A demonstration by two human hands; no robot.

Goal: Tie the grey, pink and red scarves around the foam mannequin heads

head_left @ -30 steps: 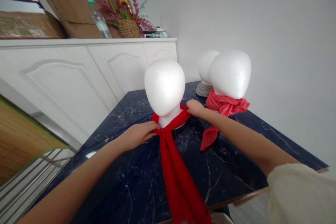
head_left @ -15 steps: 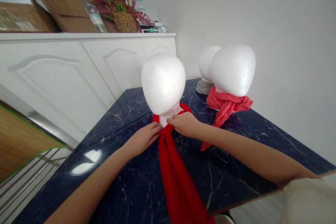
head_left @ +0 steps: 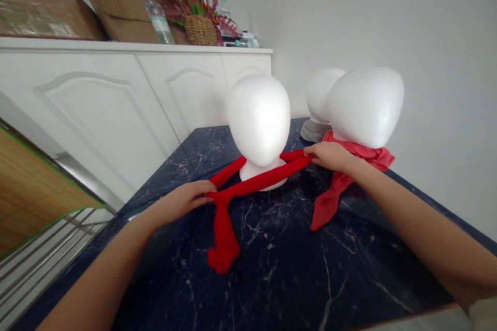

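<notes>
My left hand [head_left: 182, 200] is curled nearly shut, fingers [head_left: 202, 186] pinching the red scarf [head_left: 256, 180] where its strands cross. Just below my fingertips, a bunched tail drops onto the dark marble tabletop [head_left: 272, 269]. Now the change: that scarf no longer hangs toward me, but stretches sideways, left to right, around the neck of the 1st foam head [head_left: 258, 119]. My right hand [head_left: 330, 158] pinches the far end, just before the 2nd foam head [head_left: 365, 106] and its coral scarf [head_left: 330, 201].
</notes>
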